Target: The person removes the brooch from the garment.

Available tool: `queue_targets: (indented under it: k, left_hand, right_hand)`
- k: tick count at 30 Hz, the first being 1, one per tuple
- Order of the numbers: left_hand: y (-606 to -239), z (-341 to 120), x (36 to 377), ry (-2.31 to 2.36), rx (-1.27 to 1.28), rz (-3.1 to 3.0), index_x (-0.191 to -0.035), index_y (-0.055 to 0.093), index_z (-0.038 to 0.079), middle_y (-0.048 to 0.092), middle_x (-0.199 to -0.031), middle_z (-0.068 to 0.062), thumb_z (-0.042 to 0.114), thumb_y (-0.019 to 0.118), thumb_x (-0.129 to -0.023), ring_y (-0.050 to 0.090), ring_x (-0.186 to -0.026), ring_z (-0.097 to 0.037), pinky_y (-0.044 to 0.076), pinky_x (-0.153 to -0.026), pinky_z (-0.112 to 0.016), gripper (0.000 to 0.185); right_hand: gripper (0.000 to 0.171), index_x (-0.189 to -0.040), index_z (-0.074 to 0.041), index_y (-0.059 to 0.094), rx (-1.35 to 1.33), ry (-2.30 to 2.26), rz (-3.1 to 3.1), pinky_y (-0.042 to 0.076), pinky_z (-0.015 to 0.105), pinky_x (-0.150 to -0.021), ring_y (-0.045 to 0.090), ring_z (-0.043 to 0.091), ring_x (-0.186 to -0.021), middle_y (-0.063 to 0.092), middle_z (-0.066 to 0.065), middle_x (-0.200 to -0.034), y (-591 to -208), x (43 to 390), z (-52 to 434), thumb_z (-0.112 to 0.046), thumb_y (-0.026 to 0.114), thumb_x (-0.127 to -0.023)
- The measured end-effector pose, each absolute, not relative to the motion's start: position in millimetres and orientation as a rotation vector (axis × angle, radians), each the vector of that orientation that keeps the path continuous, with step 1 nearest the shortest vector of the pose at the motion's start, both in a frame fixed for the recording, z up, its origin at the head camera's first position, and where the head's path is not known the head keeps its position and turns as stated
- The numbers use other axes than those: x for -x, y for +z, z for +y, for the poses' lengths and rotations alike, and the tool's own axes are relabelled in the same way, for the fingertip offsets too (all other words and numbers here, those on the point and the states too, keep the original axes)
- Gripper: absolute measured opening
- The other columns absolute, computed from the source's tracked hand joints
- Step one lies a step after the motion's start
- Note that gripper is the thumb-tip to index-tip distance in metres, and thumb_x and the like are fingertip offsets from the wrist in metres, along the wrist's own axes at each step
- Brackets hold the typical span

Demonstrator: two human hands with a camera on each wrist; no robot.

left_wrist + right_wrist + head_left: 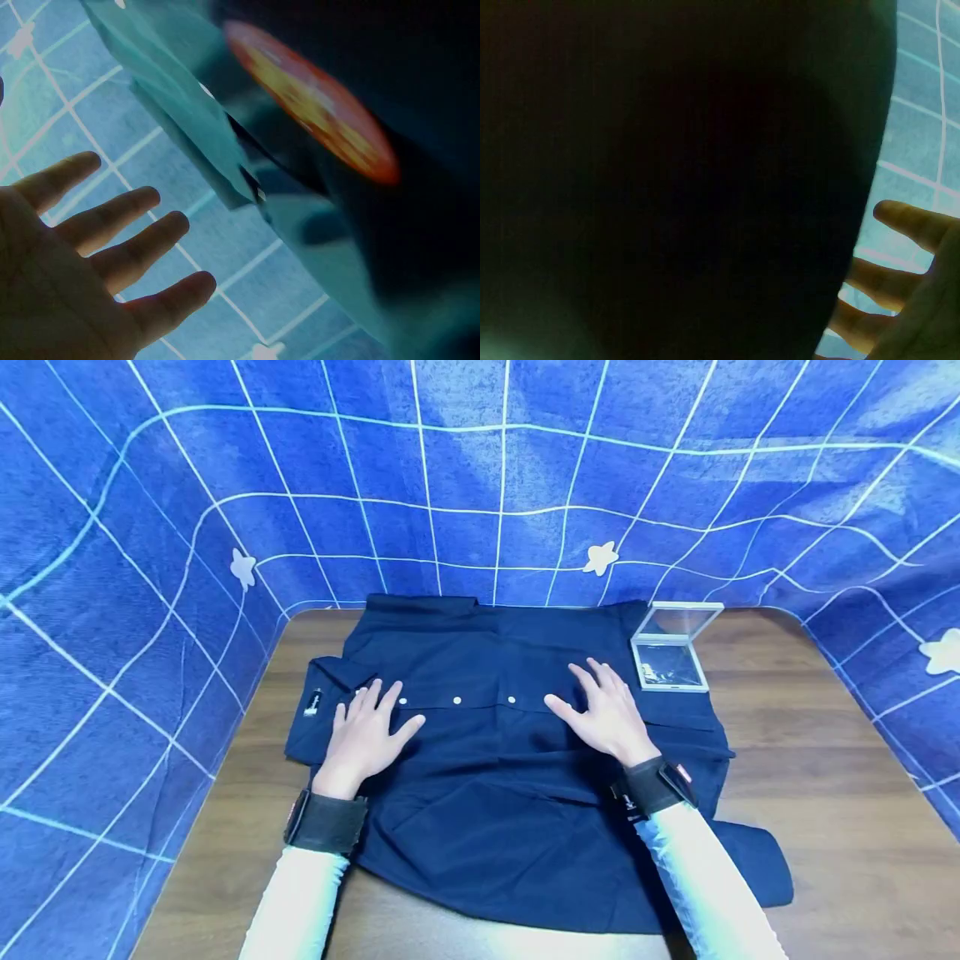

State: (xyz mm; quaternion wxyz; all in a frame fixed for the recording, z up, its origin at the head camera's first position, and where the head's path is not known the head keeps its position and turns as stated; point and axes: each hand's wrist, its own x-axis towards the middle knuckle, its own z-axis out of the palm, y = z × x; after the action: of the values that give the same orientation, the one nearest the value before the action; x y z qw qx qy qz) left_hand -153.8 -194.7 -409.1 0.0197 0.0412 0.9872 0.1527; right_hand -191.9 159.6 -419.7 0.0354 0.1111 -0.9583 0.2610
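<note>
Left grip and right grip, both spread, hang over a navy shirt on the bench, the right nearer a white-framed case.

The shirt is plain navy. Its buttons are white, and the label near its ten o'clock is black and white. The case at its two o'clock has a whitish frame. The table shows brown wood grain. The cloth arching from nine through twelve to three is mottled blue with a pale, wavy grid; its stars at ten, two and three are white. The wristbands near seven and five are black, the sleeves below bluish white.
</note>
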Motion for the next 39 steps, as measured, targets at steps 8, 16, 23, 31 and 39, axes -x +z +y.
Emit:
queue_targets:
  k: [8, 16, 23, 31, 39]
  left_hand:
    - [-410, -225, 139, 0.498, -0.055, 3.071, -0.151, 0.035, 0.008, 0.032, -0.155, -0.027, 0.056, 0.048, -0.098, 0.031, -0.140, -0.052, 0.021, -0.111, -0.071, 0.073]
    - [-399, -239, 127, 0.478, -0.071, 3.025, -0.149, 0.039, 0.006, 0.039, -0.150, -0.029, 0.053, 0.048, -0.098, 0.036, -0.136, -0.053, 0.028, -0.108, -0.070, 0.070]
    - [-387, -246, 119, 0.447, -0.095, 2.976, -0.143, 0.047, 0.002, 0.046, -0.144, -0.029, 0.047, 0.052, -0.099, 0.043, -0.132, -0.051, 0.035, -0.105, -0.067, 0.064]
    - [-396, -262, 113, 0.514, -0.344, 2.960, -0.126, 0.062, -0.001, 0.064, -0.124, -0.025, 0.021, 0.067, -0.092, 0.065, -0.109, -0.039, 0.050, -0.095, -0.054, 0.040]
    - [-405, -272, 114, 0.434, -0.436, 2.996, -0.118, 0.067, 0.002, 0.069, -0.110, -0.017, 0.021, 0.076, -0.085, 0.068, -0.098, -0.031, 0.054, -0.086, -0.048, 0.039]
  right_hand:
    - [0.078, -0.143, -0.016, 0.049, -0.446, 0.825, -2.939, 0.034, 0.061, -0.111, 0.032, 0.038, -0.144, 0.037, 0.015, -0.155, -415, 191, 130, -0.069, 0.053, -0.088]
    - [0.075, -0.142, -0.018, 0.051, -0.616, 0.827, -2.956, 0.038, 0.059, -0.109, 0.035, 0.033, -0.144, 0.039, 0.011, -0.155, -412, 188, 88, -0.069, 0.055, -0.087]
    - [0.076, -0.142, -0.020, 0.051, -0.824, 0.784, -2.980, 0.039, 0.056, -0.109, 0.037, 0.029, -0.143, 0.040, 0.007, -0.154, -407, 182, 45, -0.071, 0.053, -0.086]
    - [0.072, -0.141, -0.022, 0.053, -1.042, 0.727, -2.970, 0.043, 0.048, -0.109, 0.042, 0.026, -0.140, 0.046, 0.004, -0.150, -406, 171, 6, -0.069, 0.055, -0.087]
    - [0.067, -0.139, -0.020, 0.055, -1.218, 0.630, -2.961, 0.046, 0.044, -0.107, 0.051, 0.026, -0.133, 0.052, 0.005, -0.144, -414, 165, -23, -0.064, 0.056, -0.090]
